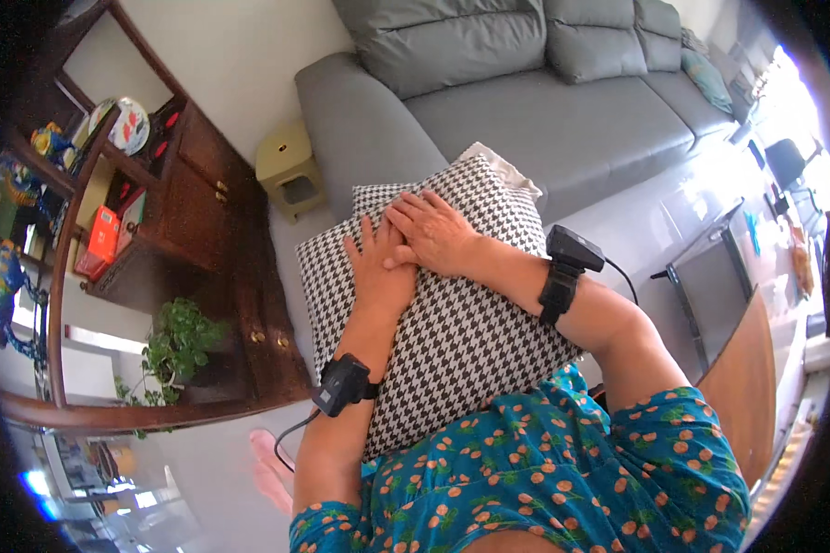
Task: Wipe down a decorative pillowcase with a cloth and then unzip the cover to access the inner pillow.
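Note:
A black-and-white houndstooth cushion (456,339) lies in front of my body. Flat on its upper part rests my left hand (382,269), fingers spread. My right hand (434,231) lies palm down beside it, with its fingers and thumb overlapping the left hand. Neither hand grips anything. Further houndstooth fabric (373,197) and a cream fabric edge (508,169) show beyond the top cushion; how many pieces are stacked is hidden. A black strapped device with a cable sits on each forearm.
A grey sofa (539,117) stands ahead, with an olive plastic stool (290,169) by its armrest. Left is a dark wooden cabinet (207,200) holding ornaments and a leafy potted plant (180,339). A wooden tabletop (740,387) is at right. Pink slippers (271,470) lie on the floor.

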Motion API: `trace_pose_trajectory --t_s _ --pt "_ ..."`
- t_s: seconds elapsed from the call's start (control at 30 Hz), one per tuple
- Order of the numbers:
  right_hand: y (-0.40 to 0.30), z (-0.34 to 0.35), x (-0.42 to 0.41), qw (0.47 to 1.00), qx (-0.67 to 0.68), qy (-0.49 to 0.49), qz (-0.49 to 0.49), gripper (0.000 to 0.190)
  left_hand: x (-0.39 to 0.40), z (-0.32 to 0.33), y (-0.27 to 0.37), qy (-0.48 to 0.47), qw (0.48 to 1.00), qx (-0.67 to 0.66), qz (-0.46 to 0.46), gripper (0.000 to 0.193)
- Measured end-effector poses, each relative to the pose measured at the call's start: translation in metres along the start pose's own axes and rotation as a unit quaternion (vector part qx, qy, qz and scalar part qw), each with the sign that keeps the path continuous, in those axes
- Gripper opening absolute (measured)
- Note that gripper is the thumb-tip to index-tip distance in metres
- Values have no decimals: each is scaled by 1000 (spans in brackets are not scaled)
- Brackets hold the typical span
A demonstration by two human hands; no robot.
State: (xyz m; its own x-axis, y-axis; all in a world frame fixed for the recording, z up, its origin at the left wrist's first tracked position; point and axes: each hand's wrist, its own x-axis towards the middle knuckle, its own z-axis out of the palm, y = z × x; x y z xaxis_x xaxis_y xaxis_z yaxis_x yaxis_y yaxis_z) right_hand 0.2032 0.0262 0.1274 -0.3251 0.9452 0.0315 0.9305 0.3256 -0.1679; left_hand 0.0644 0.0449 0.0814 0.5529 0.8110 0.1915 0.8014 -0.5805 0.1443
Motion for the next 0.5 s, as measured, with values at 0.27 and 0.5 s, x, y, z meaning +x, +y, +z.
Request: trace_pose_trajectory --t_s 0.27,0.5 --pt "83 19 -12 980 59 -6 189 72 8 -19 -20 -38 991 -38 -120 43" --pt "77 23 -19 968 126 24 214 70 -2 -21 -57 -128 963 -85 -223 49"
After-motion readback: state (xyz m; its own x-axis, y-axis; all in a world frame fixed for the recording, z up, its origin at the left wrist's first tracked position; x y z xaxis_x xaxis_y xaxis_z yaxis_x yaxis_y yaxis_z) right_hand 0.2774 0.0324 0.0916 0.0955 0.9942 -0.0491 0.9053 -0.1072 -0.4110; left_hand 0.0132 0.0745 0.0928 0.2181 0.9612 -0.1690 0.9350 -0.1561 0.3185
